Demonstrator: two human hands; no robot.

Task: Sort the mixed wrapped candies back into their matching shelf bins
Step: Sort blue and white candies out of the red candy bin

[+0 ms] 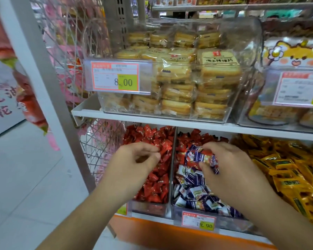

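Right hand (229, 168) grasping mixed candies (202, 157) over middle bin (193, 212); red-candy bin (148, 207) just leftward, beneath half-curled, seemingly empty left hand (134, 163).

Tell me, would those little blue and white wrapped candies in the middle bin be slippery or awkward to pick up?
Probably a bit slippery: the blue and white candies have glossy wrappers that catch the light. They look small and light, and the right hand holds several at once. Lying in a loose heap, they would likely slide and shift when pushed rather than roll.
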